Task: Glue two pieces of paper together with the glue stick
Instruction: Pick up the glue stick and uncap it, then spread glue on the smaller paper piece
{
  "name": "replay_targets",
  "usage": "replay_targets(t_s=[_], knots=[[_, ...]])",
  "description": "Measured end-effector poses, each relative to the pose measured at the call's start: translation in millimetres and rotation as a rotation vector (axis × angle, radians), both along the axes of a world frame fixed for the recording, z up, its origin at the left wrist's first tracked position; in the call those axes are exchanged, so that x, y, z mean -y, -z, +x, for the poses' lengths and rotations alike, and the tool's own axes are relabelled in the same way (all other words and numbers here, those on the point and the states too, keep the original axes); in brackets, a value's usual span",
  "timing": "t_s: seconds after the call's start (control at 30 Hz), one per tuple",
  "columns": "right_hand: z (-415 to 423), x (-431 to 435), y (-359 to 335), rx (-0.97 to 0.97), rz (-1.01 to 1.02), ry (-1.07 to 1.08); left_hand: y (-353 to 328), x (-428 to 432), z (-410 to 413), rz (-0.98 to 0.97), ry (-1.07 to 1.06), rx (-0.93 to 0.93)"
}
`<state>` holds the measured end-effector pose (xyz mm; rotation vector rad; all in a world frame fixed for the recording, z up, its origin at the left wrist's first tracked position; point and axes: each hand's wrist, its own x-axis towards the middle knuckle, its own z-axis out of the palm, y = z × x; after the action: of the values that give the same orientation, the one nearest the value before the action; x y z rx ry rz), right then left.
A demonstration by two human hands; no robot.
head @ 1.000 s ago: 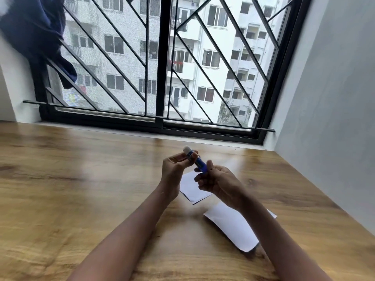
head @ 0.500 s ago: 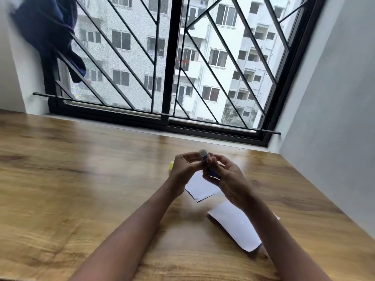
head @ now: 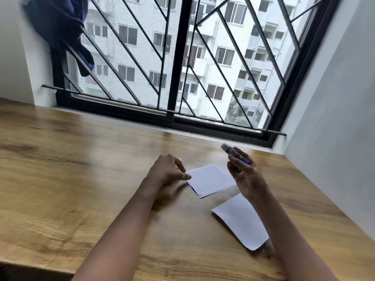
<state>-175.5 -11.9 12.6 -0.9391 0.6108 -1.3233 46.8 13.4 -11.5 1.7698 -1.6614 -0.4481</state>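
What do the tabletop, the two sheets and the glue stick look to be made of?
Tabletop: wood or wood-look laminate, satin; grain and knots show, soft window glare.
Far sheet and near sheet: thin white paper, matte; they lie flat with crisp edges.
Glue stick, held in the right hand: probably plastic barrel with a printed blue label, pale glue tip exposed; blur leaves the finish unclear.

Wooden table (head: 71,179) — barred window (head: 182,67) behind, dark cloth (head: 60,31) hanging left.

Left hand (head: 167,172) off the glue stick (head: 236,155), now beside the far paper (head: 211,180)
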Motion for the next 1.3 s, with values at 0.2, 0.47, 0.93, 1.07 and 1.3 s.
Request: replay_targets(t_s=[0.2,0.47,0.93,1.07,1.3], knots=[[1,-2,2,-0.122,0.013,0.02,2,0,-9,0.003,-0.034,0.069],[32,14,3,-0.538,-0.049,0.017,2,4,-16,-0.035,-0.091,-0.057],[53,29,16,-0.797,-0.112,0.072,12,10,-33,-0.031,-0.188,0.157],[56,31,18,-0.957,-0.253,0.119,10,9,-34,-0.02,-0.187,0.159],[62,31,18,-1.162,-0.43,0.198,7,7,-34,0.017,-0.196,0.183]])
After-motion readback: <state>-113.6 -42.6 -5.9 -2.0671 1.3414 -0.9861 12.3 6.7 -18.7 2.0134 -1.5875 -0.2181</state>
